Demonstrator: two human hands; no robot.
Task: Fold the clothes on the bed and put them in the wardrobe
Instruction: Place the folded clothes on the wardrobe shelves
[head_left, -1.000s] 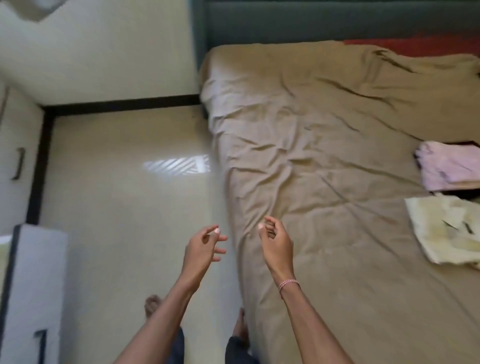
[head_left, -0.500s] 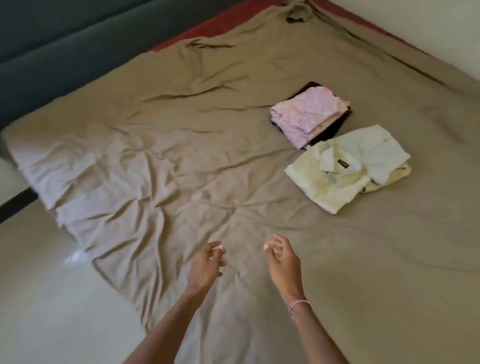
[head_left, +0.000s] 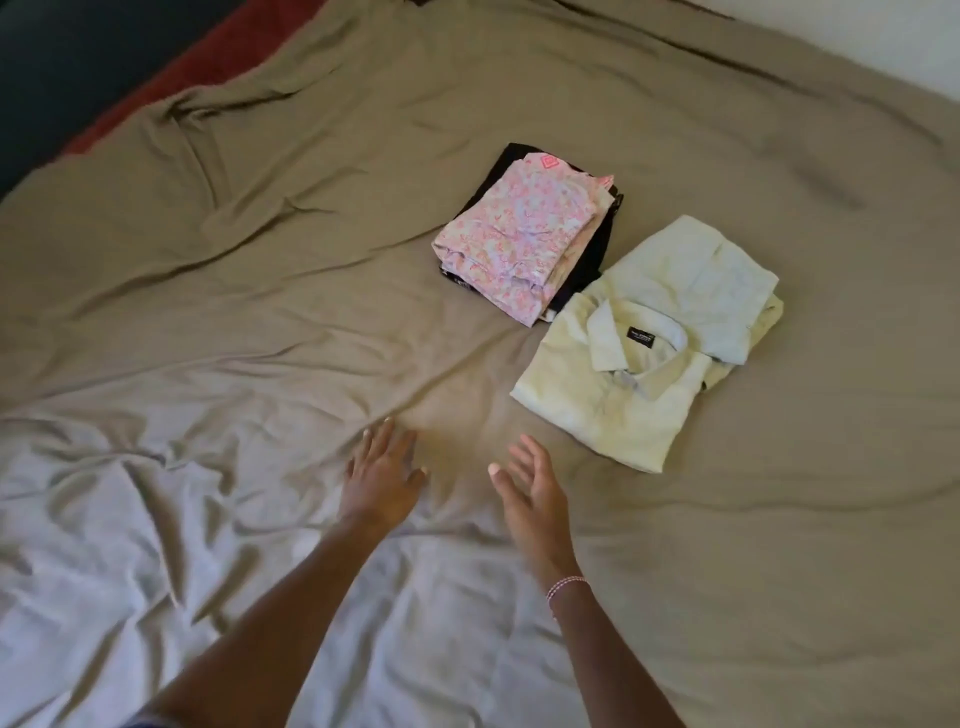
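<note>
Rumpled olive bedding (head_left: 234, 291) is covering the whole bed. Both hands are reaching out over it, holding nothing. The left hand (head_left: 382, 480) is spreading straight fingers low over the sheet; whether they are touching it cannot be told. The right hand (head_left: 530, 493), wearing a beaded bracelet (head_left: 566, 584), is turning its palm inward with fingers loosely extended. Just beyond the right fingertips, slightly to their right, a folded pale yellow shirt (head_left: 649, 364) is lying flat. Farther past the fingertips, a folded pink patterned garment (head_left: 519, 234) is sitting on a dark folded garment (head_left: 597, 249), just beside the shirt.
</note>
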